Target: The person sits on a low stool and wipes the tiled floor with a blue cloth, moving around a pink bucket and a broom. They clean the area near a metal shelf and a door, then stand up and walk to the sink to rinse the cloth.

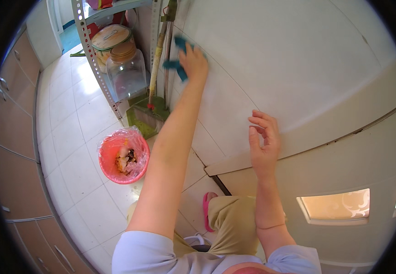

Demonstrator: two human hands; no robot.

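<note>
My left hand (193, 63) is stretched far forward against the white tiled wall, on a teal cloth (181, 68) that is slightly blurred. Parts of the cloth stick out on both sides of the fingers; whether the fingers grip it or only press on it is hard to see. Beside the smooth white panel, my right hand (264, 137) is raised with its fingers loosely curled and nothing in it. Close to the left hand, a broom handle (157, 58) and a metal pole (167, 51) lean upright.
A pink lined waste bin (103, 159) with scraps stands on the floor near a green dustpan (138, 125). A metal shelf (96, 73) holds a glass jar (126, 75) and a round patterned container (110, 36). Brown cabinets (16, 130) line the far left.
</note>
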